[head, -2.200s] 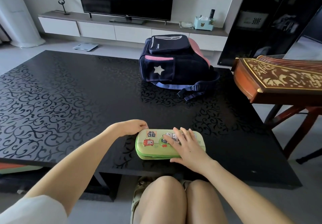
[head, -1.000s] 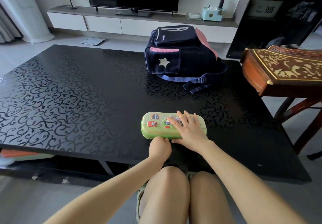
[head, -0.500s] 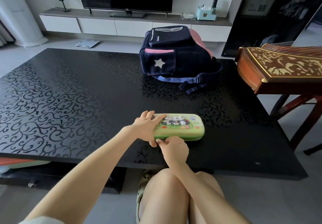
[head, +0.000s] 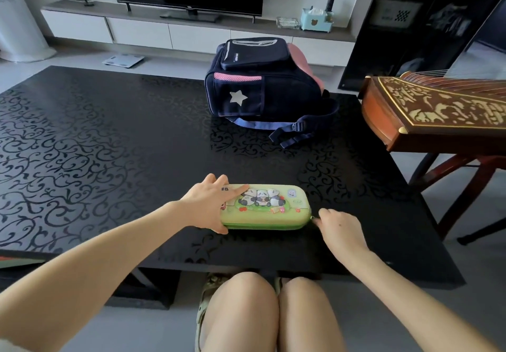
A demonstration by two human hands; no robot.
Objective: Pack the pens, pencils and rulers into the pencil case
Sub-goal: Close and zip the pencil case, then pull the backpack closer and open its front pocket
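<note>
Nearest, at the right end of the pencil case [head: 269, 206], the right hand [head: 338, 228] has its fingers [head: 319, 221] curled in; they seem to pinch the zip pull [head: 313, 218], though it is too small to be sure. At the case's left end the left hand [head: 208, 203] steadies it, with fingers [head: 238, 190] lying straight across the lid and the thumb against the near edge. The case lies flat near the front edge of the dark surface [head: 109, 146], and its lid looks closed. Judging by this, either packing has not begun or the case is being zipped shut; I cannot tell which. Count: one pencil case, no pens, pencils or rulers in view. Well beyond the case stands one backpack [head: 262, 86].
</note>
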